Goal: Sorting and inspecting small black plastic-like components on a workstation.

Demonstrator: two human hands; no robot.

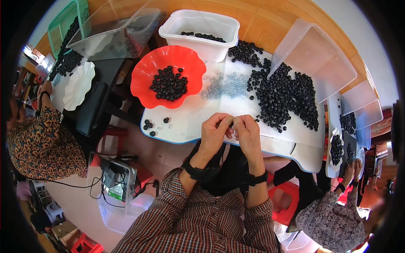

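Note:
Above the near edge of the white table [181,122], my left hand [214,131] and my right hand [248,135] meet with fingertips pinched together. Whatever small thing they hold is mostly hidden by the fingers. Just beyond them lies a spread of small clear pieces [225,85]. To the right of my hands is a large heap of small round black parts [274,99]. A red wavy-rimmed bowl [141,78] with more black parts in it stands to the left. Several loose black parts [147,124] sit at the table's left corner.
A white tub [198,19] stands at the back, and a clear bin [314,59] lies tipped beside the heap. People work at tables on the left [46,145] and right [333,219]. A clear box with cables [112,181] is on the floor at left.

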